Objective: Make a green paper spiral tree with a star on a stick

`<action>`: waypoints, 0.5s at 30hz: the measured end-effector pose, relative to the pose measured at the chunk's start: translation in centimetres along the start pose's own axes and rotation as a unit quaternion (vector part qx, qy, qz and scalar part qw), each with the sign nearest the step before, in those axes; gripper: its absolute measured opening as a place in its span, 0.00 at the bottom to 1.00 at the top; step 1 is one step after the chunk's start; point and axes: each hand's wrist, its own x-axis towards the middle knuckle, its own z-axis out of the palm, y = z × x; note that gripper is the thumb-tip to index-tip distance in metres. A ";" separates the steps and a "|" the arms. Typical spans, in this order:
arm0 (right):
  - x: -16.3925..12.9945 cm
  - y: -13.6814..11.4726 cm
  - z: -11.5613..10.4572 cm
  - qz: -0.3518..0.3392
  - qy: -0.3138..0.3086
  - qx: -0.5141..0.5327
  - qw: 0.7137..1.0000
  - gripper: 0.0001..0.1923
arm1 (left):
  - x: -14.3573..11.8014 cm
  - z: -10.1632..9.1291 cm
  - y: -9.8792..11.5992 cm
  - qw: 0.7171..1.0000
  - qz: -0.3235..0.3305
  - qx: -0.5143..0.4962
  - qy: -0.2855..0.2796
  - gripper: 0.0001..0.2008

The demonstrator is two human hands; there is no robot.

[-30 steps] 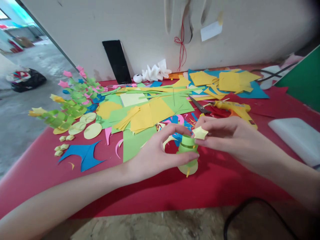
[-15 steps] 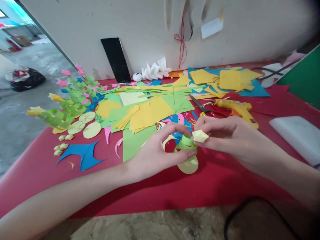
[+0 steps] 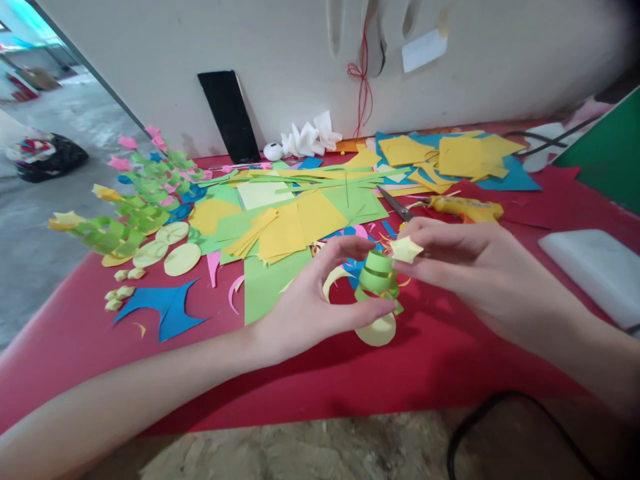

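Observation:
Between my hands a green paper spiral (image 3: pixel 376 270) stands on a pale yellow paper disc (image 3: pixel 376 331). My left hand (image 3: pixel 310 293) curves around the spiral, its thumb across the lower coils and its fingers at the far side, partly hidden. A small pale yellow paper star (image 3: pixel 407 249) is pinched between the thumb and fingers of my right hand (image 3: pixel 450 257), just at the top right of the spiral. Whether star and spiral are joined I cannot tell.
Finished green spirals with stars (image 3: pixel 125 223) stand at left, near yellow discs (image 3: pixel 183 259) and small folded stars (image 3: pixel 119 295). Scissors (image 3: pixel 397 203) and a yellow glue gun (image 3: pixel 465 209) lie behind my right hand. Paper sheets (image 3: pixel 283 233) and blue scraps (image 3: pixel 163 308) cover the red table.
My right hand has risen slightly with the star, up and to the right. The green spiral has stretched taller, and its coils show more between my left thumb and fingers.

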 end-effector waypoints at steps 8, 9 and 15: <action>-0.3 0.3 -0.5 -0.014 0.017 0.032 0.999 0.05 | 0.4 0.0 -0.6 0.997 -0.022 -0.078 0.010 0.07; -0.3 0.4 -0.5 -0.017 0.016 0.034 0.999 0.05 | 0.4 0.0 -0.6 0.996 -0.029 -0.079 0.001 0.05; -0.3 0.3 0.0 -0.011 -0.006 0.053 0.999 0.05 | 0.3 0.1 -0.8 0.996 -0.046 -0.070 -0.005 0.04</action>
